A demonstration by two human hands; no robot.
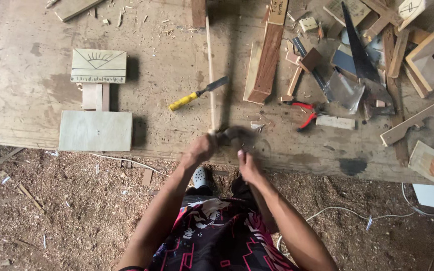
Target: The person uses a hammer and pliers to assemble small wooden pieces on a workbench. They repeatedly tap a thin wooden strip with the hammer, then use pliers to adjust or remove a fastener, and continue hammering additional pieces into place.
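Both bare forearms reach forward from the bottom of the view and meet at the near edge of the worn wooden desk (26, 100). The left hand (200, 149) is curled at the near end of a long thin pale wooden strip (210, 70), which runs straight away across the desk; the fingers seem pinched on its end, though blur softens the detail. The right hand (249, 166) is closed round the handle of a dark-headed hammer (232, 134), whose head is smeared by motion just beside the strip's near end, so its exact shape is hard to make out. One yellow-handled chisel (197, 94) lies at a slant just left of the strip. One pair of red-handled pliers (305, 114) lies to the right, near one dark handsaw blade (360, 55) amid a heap of offcuts too jumbled to count. One reddish-brown wooden block (267, 62) stands beside the strip on the right. On the left sit three pale pieces: a carved panel with a sunburst pattern (98, 65), a small block (95, 96) below it, and a plain rectangular board (95, 130). The sawdust-strewn floor (51, 211) lies below, and the person's patterned shirt is cut off by the bottom edge.
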